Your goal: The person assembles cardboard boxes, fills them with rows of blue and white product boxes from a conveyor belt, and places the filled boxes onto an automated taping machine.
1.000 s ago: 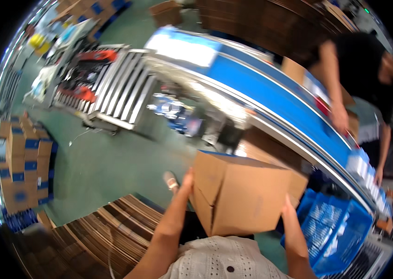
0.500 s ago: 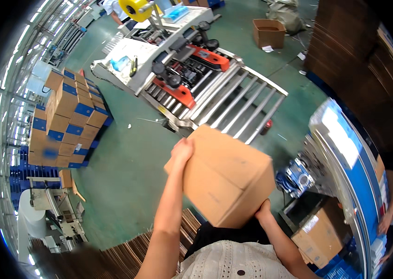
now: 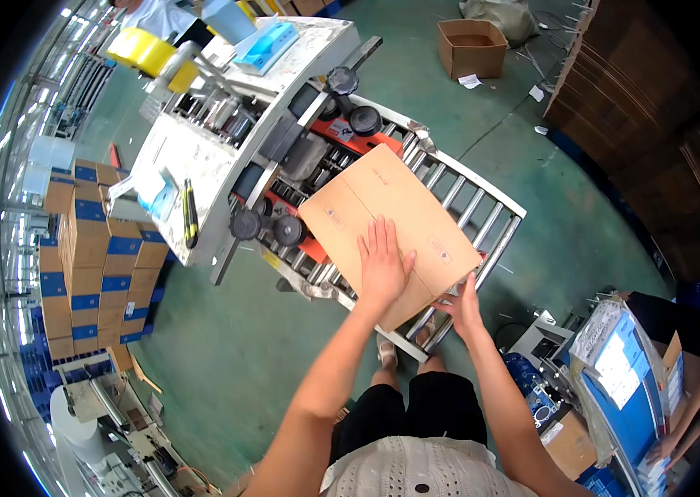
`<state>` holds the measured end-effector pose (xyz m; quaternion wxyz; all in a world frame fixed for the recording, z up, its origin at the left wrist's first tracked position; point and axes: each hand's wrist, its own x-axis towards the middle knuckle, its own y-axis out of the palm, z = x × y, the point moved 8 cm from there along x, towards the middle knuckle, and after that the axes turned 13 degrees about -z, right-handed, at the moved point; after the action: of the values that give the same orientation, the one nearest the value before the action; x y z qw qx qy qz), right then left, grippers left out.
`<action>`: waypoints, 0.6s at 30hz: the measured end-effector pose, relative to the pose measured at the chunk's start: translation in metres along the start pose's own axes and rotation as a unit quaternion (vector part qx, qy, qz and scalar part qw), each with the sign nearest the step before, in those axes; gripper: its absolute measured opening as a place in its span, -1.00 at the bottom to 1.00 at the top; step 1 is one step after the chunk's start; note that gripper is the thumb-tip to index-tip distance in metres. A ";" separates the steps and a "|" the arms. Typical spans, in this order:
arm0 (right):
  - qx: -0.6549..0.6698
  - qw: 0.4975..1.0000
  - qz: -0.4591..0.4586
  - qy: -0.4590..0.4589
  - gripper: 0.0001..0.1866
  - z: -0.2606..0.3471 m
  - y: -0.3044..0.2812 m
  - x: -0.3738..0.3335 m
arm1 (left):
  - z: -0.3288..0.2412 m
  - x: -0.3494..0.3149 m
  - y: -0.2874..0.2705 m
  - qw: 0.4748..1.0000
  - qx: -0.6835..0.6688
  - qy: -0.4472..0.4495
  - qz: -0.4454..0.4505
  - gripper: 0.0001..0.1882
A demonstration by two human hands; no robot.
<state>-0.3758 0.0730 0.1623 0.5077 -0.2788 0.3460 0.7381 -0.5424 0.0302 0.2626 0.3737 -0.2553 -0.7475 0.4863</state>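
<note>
A closed brown cardboard box (image 3: 358, 199) rests on the metal roller conveyor (image 3: 491, 228), its far end up against the orange-sided carton sealer (image 3: 288, 186). My left hand (image 3: 385, 263) lies flat on the top of the box near its centre seam, fingers stretched out. At the near right corner of the box is my right hand (image 3: 462, 306), fingers apart and touching or close to the side. The underside of the box is hidden.
A yellow tape roll (image 3: 141, 51) and a cutter knife (image 3: 191, 214) are by the sealer's white table. Stacked blue-and-brown cartons (image 3: 89, 269) stand left. An open cardboard box (image 3: 473, 51) sits on the floor ahead. At right a person works beside a blue-topped table (image 3: 619, 406).
The box has gone from being carried against my body onto the rollers. My left hand has moved from its side to its top. I am closer to the conveyor.
</note>
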 end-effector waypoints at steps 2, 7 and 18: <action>-0.062 0.994 -0.030 -0.089 -0.34 0.013 0.011 0.005 | 0.005 -0.003 0.000 1.000 -0.004 -0.007 0.005 -0.30; -0.333 0.878 -0.147 -0.311 -0.43 0.058 0.062 0.081 | 0.019 0.029 0.008 1.000 0.010 0.003 0.011 -0.26; -0.350 0.825 -0.107 -0.431 -0.75 0.058 -0.021 -0.140 | -0.014 -0.016 0.042 0.906 -0.007 0.422 0.035 -0.71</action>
<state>-0.3133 0.0462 0.2997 0.5493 -0.1263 -0.2213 0.7958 -0.5206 0.0427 0.2230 0.6352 -0.4649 -0.5142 0.3406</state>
